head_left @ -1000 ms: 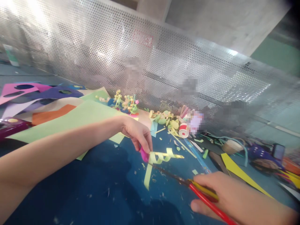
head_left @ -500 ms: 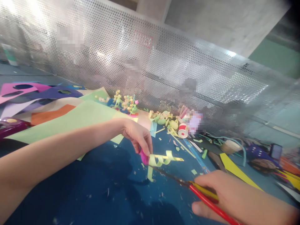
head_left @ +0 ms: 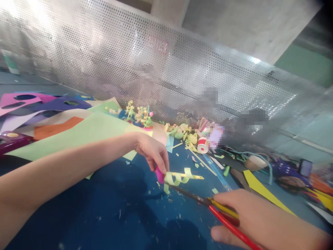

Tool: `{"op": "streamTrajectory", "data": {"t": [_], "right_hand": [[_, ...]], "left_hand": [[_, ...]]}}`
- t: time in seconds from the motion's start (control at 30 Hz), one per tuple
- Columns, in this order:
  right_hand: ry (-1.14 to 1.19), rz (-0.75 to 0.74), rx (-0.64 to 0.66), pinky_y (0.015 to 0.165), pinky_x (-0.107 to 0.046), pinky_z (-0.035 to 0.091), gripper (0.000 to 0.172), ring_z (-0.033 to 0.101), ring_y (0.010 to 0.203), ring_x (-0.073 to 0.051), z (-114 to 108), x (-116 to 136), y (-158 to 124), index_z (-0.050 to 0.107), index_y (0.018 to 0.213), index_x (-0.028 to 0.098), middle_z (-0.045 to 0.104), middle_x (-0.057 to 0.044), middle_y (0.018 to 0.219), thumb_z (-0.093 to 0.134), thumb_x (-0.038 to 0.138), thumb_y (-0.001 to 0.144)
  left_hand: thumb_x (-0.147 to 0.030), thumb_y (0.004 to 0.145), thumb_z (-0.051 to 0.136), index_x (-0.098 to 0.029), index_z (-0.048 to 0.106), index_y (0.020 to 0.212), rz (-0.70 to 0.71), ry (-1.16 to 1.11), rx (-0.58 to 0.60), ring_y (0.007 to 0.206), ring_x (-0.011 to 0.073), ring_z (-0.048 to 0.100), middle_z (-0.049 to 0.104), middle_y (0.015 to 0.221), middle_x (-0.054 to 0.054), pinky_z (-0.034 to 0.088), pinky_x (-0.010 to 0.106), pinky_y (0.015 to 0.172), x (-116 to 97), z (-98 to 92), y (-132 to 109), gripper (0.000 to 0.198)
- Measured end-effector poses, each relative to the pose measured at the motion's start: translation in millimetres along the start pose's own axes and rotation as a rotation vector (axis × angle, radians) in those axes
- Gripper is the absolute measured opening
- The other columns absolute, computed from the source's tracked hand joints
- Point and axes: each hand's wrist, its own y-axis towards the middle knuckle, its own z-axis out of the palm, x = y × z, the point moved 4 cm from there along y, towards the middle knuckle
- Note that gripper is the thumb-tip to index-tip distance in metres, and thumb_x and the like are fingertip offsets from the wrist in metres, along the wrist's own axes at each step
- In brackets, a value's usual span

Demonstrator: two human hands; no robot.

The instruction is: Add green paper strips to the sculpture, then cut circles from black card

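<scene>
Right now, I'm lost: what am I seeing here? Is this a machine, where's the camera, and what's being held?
There is no machine: these are a person's own bare hands. The view comes from one camera worn on that person's head, looking forward and down.

The left hand holds a pink piece; beside it, a pale green paper strip curls around a thin yellow stick. The right hand holds scissors with red and yellow handles, blades pointing toward the pink piece.

On the blue surface lie a large green sheet, a red-and-white spool and scattered paper scraps. Behind stands a metal mesh screen.
</scene>
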Motion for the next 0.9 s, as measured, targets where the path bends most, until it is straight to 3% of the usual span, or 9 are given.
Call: {"op": "streamTrajectory", "data": {"t": [0.37,0.53,0.73,0.9], "right_hand": [[-0.074,0.121,-0.003,0.050,-0.026,0.028,0.042,0.050,0.055,-0.017,1.2,0.5,1.4,0.054,0.062,0.021,0.060,-0.002,0.062,0.052,0.062,0.070],[-0.059,0.110,-0.004,0.050,-0.026,0.029,0.045,0.052,0.057,-0.018,-0.2,-0.3,1.2,0.057,0.062,0.020,0.063,-0.004,0.064,0.050,0.064,0.072],[-0.066,0.098,-0.036,0.047,-0.025,0.028,0.048,0.052,0.054,-0.017,-0.1,-2.7,0.1,0.057,0.059,0.020,0.061,-0.004,0.060,0.051,0.066,0.070],[0.003,0.030,-0.090,0.044,-0.023,0.027,0.048,0.047,0.047,-0.013,-1.0,-8.6,1.2,0.055,0.056,0.019,0.055,-0.001,0.054,0.055,0.065,0.068]], "left_hand": [[-0.034,0.061,0.077,-0.021,0.073,0.086,-0.049,-0.045,0.016,0.072,0.0135,0.066,0.073,0.077,0.003,0.053,0.024,0.065,-0.4,0.4,-1.8,0.029],[-0.028,0.063,0.077,-0.022,0.071,0.093,-0.054,-0.111,0.042,0.075,0.0100,0.066,0.073,0.082,0.001,0.052,0.019,0.066,1.3,0.6,-1.4,0.031],[-0.031,0.060,0.079,-0.020,0.071,0.092,-0.051,-0.109,0.046,0.075,0.0134,0.067,0.073,0.080,0.003,0.053,0.023,0.067,6.2,0.1,3.5,0.035],[-0.027,0.062,0.078,-0.019,0.072,0.087,-0.024,-0.153,0.014,0.071,0.0131,0.067,0.073,0.078,0.003,0.053,0.022,0.063,7.0,-0.5,6.2,0.027]]}}
